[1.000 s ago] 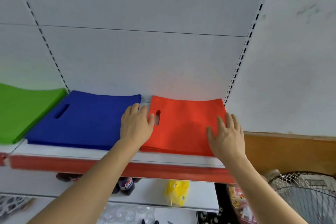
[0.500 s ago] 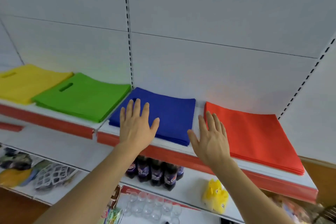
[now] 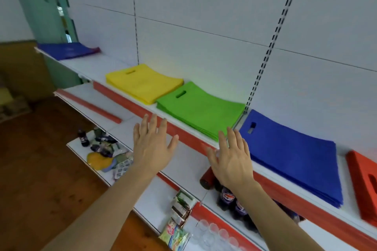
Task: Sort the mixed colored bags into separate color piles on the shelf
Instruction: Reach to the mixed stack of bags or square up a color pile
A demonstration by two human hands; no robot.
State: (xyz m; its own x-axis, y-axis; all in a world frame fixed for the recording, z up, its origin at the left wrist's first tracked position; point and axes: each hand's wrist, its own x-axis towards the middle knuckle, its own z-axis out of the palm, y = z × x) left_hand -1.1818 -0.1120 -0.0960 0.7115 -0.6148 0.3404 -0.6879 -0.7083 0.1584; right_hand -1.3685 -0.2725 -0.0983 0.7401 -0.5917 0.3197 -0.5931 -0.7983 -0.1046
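Note:
Flat piles of bags lie in a row on the white shelf [image 3: 98,67]: yellow pile [image 3: 142,82], green pile [image 3: 201,109], blue pile [image 3: 293,153], and a red pile [image 3: 365,185] cut off at the right edge. Far left lies another pile [image 3: 67,50] with blue on top and a purple edge showing. My left hand [image 3: 152,144] hovers open in front of the shelf's red edge, below the yellow and green piles. My right hand [image 3: 232,159] is open too, just in front of the green pile's near corner. Neither hand holds anything.
Lower shelves carry soda bottles [image 3: 230,199], snack packets [image 3: 175,230], clear cups [image 3: 214,232] and small goods [image 3: 106,155]. A wooden floor [image 3: 40,169] lies at the left, with a green door frame [image 3: 40,6] beyond.
The view swung left along the shelf. My hands left the red and blue piles and moved left; both now hover off the bags, in front of the green pile.

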